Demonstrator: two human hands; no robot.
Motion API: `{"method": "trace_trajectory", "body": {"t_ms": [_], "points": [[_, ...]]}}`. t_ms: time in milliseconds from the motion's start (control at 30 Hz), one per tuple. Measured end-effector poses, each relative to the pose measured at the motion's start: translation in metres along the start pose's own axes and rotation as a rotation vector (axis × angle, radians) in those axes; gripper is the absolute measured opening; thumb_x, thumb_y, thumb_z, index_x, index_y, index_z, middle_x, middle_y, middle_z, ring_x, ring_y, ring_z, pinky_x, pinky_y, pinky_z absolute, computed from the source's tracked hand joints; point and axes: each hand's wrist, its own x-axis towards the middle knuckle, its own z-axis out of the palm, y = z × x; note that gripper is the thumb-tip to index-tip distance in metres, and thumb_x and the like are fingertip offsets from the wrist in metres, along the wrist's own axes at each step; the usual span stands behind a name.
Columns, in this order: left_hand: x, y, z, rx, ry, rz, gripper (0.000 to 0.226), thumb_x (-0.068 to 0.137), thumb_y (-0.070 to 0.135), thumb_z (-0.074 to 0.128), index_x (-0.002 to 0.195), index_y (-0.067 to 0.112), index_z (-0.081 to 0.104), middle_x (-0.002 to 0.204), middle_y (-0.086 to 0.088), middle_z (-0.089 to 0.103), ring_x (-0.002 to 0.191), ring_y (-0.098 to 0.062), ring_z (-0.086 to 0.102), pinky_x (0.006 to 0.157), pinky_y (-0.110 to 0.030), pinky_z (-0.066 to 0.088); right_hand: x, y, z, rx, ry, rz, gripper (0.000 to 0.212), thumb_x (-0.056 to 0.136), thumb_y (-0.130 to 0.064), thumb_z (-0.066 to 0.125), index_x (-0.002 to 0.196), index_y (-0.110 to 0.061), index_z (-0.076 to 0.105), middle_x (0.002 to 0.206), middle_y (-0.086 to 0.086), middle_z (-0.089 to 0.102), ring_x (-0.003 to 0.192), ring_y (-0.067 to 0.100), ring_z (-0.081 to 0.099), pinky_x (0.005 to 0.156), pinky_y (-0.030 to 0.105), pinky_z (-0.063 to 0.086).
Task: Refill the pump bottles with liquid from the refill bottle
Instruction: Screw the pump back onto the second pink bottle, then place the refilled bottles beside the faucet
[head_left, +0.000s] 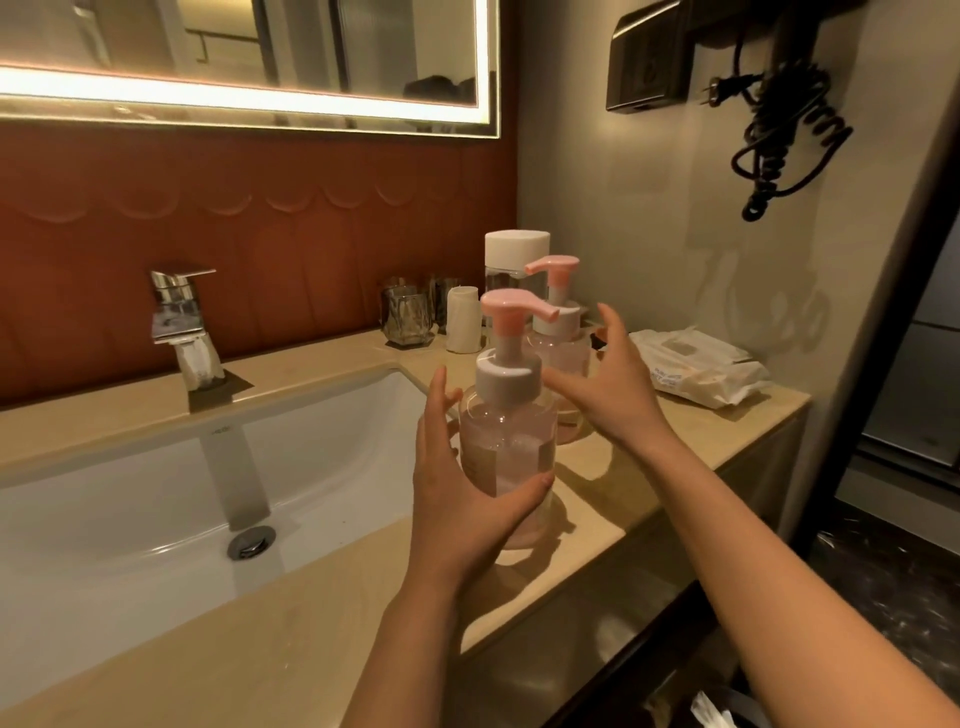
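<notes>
A bathroom; sink (156, 499), faucet (182, 322), lit mirror (249, 57).

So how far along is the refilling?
Nothing plainly done: the refill bottle stands capped. In hand: the left hand grips the near pump bottle, its top on; the right hand hovers open beside its collar. Left, likely: opening, pouring, then the far pump bottle.

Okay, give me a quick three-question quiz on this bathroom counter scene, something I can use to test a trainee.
1. True or false: the left hand holds the near pump bottle.
2. What stands right behind the far pump bottle? A) faucet B) white-capped refill bottle C) wipes pack
3. Fill in: the right hand hovers with fingers spread, holding ___.
Key: 1 true; 2 B; 3 nothing.
</notes>
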Motion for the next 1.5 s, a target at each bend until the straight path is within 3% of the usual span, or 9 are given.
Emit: {"method": "trace_trajectory", "body": {"t_ms": [133, 267, 400, 700, 867, 1000, 1100, 1233, 1500], "points": [[0.002, -0.003, 0.002, 0.050, 0.013, 0.015, 0.091, 0.056, 0.048, 0.082, 0.126, 0.054, 0.025, 0.120, 0.037, 0.037, 0.106, 0.012, 0.044, 0.088, -0.008, 0.035, 0.020, 0.006, 0.015, -0.121, -0.019, -0.020, 0.101, 0.070, -0.050, 0.075, 0.148, -0.026, 0.016, 0.149, 0.005, 0.032, 0.131, 0.027, 0.038, 0.098, 0.046, 0.041], [0.008, -0.008, 0.008, 0.080, 0.060, -0.011, 0.092, 0.055, 0.055, 0.078, 0.129, 0.053, 0.024, 0.121, 0.035, 0.039, 0.109, 0.003, 0.045, 0.086, -0.011, 0.037, 0.031, 0.013, 0.011, -0.230, -0.002, -0.037, 0.080, 0.073, -0.053, 0.072, 0.136, -0.019, 0.039, 0.135, 0.002, 0.043, 0.119, 0.023, 0.048, 0.090, 0.041, 0.047], [0.017, -0.009, 0.014, 0.121, 0.059, -0.030, 0.088, 0.060, 0.049, 0.081, 0.125, 0.054, 0.022, 0.115, 0.038, 0.037, 0.109, 0.003, 0.042, 0.081, -0.008, 0.035, 0.036, 0.018, 0.003, -0.266, -0.012, -0.042, 0.074, 0.075, -0.051, 0.072, 0.134, -0.018, 0.041, 0.134, 0.001, 0.044, 0.118, 0.022, 0.049, 0.092, 0.042, 0.046], [0.047, -0.012, 0.041, 0.151, 0.041, -0.119, 0.093, 0.064, 0.047, 0.080, 0.139, 0.039, 0.025, 0.137, 0.013, 0.046, 0.119, -0.013, 0.048, 0.093, -0.038, 0.049, 0.048, 0.033, -0.013, -0.306, 0.016, -0.043, 0.072, 0.078, -0.053, 0.067, 0.133, -0.016, 0.039, 0.131, 0.002, 0.042, 0.114, 0.024, 0.050, 0.085, 0.037, 0.042], [0.056, -0.006, 0.045, 0.138, -0.018, -0.182, 0.094, 0.067, 0.043, 0.079, 0.140, 0.037, 0.021, 0.139, 0.009, 0.044, 0.122, -0.018, 0.048, 0.089, -0.032, 0.044, 0.043, 0.033, -0.012, -0.307, -0.069, -0.063, 0.078, 0.083, -0.052, 0.062, 0.142, -0.016, 0.026, 0.142, 0.004, 0.033, 0.123, 0.027, 0.046, 0.090, 0.042, 0.046], [0.046, 0.003, 0.033, 0.305, -0.067, -0.207, 0.095, 0.070, 0.048, 0.075, 0.142, 0.042, 0.012, 0.141, 0.006, 0.044, 0.126, -0.023, 0.046, 0.102, -0.052, 0.039, 0.032, 0.026, -0.026, -0.339, -0.236, 0.031, 0.094, 0.088, -0.058, 0.050, 0.150, -0.019, -0.007, 0.159, 0.004, 0.004, 0.140, 0.032, 0.023, 0.105, 0.052, 0.033], [0.035, 0.012, 0.016, 0.442, -0.136, -0.277, 0.088, 0.074, 0.053, 0.069, 0.144, 0.036, 0.018, 0.146, 0.004, 0.039, 0.131, -0.024, 0.038, 0.107, -0.055, 0.031, 0.010, 0.015, -0.044, -0.514, -0.250, -0.019, 0.080, 0.087, -0.060, 0.048, 0.148, -0.019, 0.016, 0.151, 0.009, 0.025, 0.130, 0.033, 0.038, 0.101, 0.053, 0.039], [0.010, 0.025, -0.030, 0.510, -0.224, -0.350, 0.064, 0.081, 0.050, 0.063, 0.137, 0.027, 0.040, 0.137, 0.000, 0.049, 0.121, -0.020, 0.049, 0.099, -0.042, 0.045, -0.038, -0.026, -0.055, -0.599, -0.519, -0.106, 0.049, 0.092, -0.059, 0.036, 0.125, -0.026, 0.052, 0.115, 0.001, 0.062, 0.095, 0.019, 0.057, 0.078, 0.037, 0.047], [-0.043, 0.027, -0.135, 0.597, -0.075, -0.463, 0.045, 0.079, 0.058, 0.055, 0.120, 0.040, 0.053, 0.110, 0.017, 0.060, 0.093, 0.000, 0.056, 0.084, -0.030, 0.051, -0.068, -0.109, 0.023, -0.241, -0.788, -0.527, 0.072, 0.070, -0.071, 0.021, 0.124, -0.036, 0.052, 0.109, -0.018, 0.058, 0.085, -0.007, 0.049, 0.069, 0.011, 0.037]]}}
